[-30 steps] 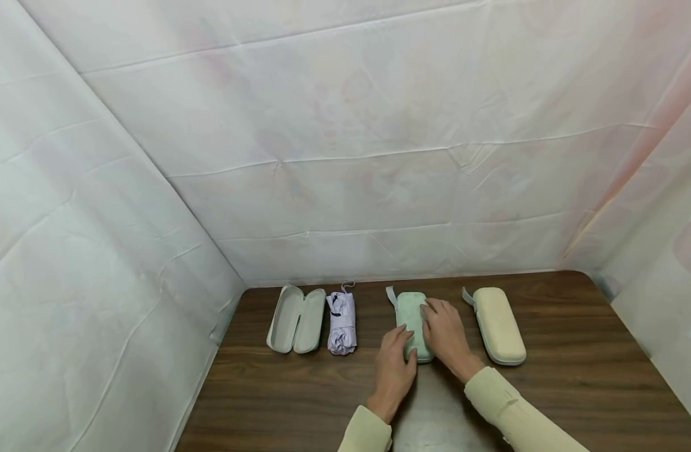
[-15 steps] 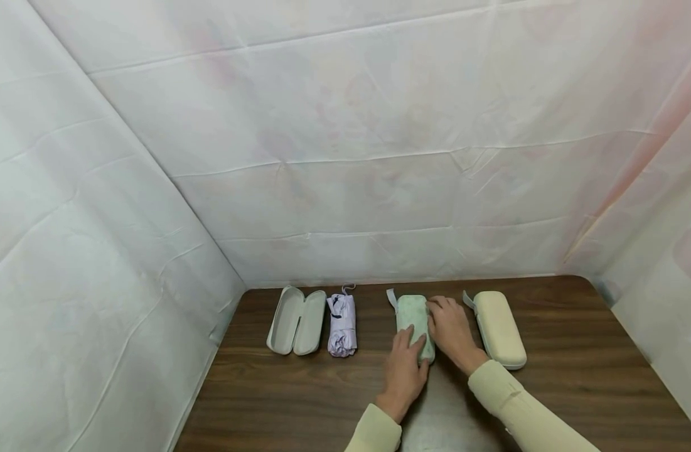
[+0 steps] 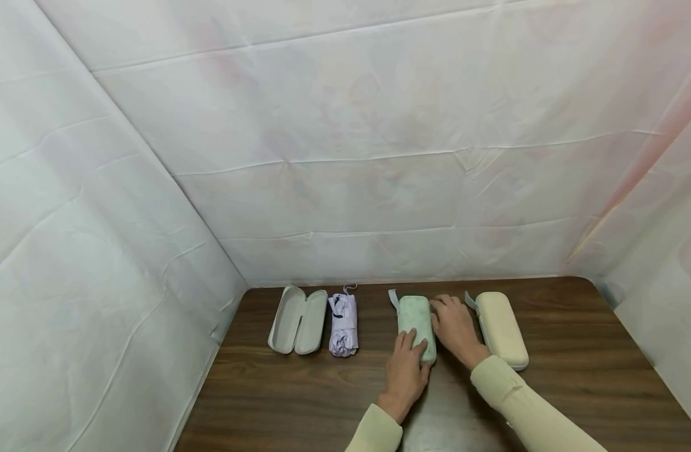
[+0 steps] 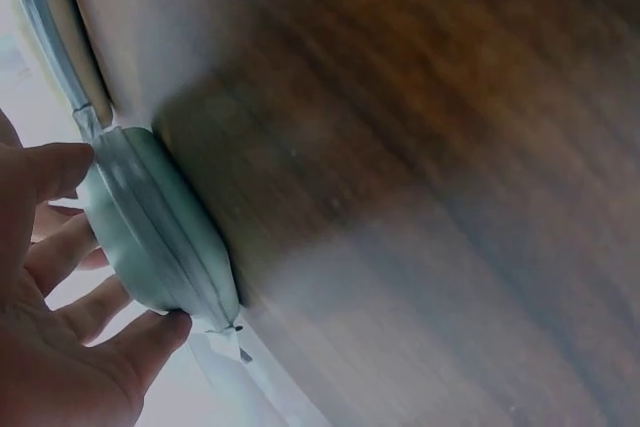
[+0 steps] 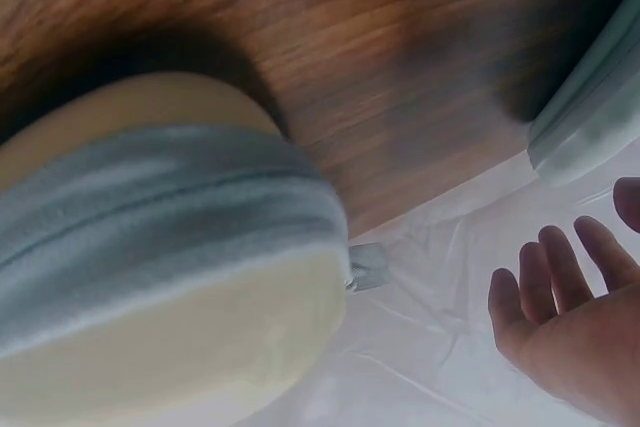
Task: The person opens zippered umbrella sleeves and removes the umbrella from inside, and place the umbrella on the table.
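Note:
A mint-green zippered glasses case (image 3: 415,317) lies closed on the table, its grey pull tab (image 3: 393,299) sticking out at the far left corner. My left hand (image 3: 405,371) grips its near end from above, the thumb on the right side and fingers across the top and left. The left wrist view has thumb and fingertips spanning the green case (image 4: 165,222) along its zipper. Just right of that case, my right hand (image 3: 454,326) holds nothing; its fingers are loosely bent. A gap shows between those fingers and the green case (image 5: 600,112) in the right wrist view.
To the right lies a cream zippered glasses case (image 3: 500,326), close beside my right hand. On the left sit an open, pale grey glasses case (image 3: 297,320) and a folded lilac umbrella (image 3: 342,323). Pale fabric walls (image 3: 345,157) enclose the dark wooden table (image 3: 289,402).
My left hand has shifted right, from the green case's left side onto its near end. The right hand has come off the case's top to a spot just right of it.

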The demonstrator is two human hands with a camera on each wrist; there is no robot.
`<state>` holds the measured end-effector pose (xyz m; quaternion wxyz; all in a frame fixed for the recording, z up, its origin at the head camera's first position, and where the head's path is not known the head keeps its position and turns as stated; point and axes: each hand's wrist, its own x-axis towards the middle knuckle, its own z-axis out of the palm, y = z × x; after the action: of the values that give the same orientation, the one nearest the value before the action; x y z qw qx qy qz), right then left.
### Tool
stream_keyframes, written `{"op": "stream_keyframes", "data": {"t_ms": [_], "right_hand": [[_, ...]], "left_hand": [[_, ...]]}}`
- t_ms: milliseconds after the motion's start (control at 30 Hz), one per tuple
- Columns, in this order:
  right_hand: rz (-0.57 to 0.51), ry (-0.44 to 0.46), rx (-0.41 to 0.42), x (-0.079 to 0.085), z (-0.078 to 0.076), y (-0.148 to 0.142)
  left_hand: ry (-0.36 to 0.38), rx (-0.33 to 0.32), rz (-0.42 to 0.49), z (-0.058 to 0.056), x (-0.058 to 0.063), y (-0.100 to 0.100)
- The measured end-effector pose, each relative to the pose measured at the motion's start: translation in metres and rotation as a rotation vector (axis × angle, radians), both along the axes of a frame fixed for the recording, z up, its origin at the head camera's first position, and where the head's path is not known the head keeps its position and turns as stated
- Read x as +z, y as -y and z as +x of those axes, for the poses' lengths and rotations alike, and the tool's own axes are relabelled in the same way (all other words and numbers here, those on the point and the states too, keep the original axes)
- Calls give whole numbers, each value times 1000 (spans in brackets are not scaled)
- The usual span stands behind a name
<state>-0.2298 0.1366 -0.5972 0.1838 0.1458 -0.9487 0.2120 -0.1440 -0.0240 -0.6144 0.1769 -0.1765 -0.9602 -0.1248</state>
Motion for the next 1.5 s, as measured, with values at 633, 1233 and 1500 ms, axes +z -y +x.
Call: {"op": "stream_keyframes", "data": {"t_ms": [633, 1233, 1500], "right_hand": [[43, 12, 125, 9, -12, -3], [70, 139, 289, 16, -34, -6], [99, 201, 338, 17, -39, -3]], "left_hand": [[-35, 36, -51, 7, 7, 9], [48, 16, -35, 12, 11, 14], [30, -27, -36, 13, 10, 19]]}}
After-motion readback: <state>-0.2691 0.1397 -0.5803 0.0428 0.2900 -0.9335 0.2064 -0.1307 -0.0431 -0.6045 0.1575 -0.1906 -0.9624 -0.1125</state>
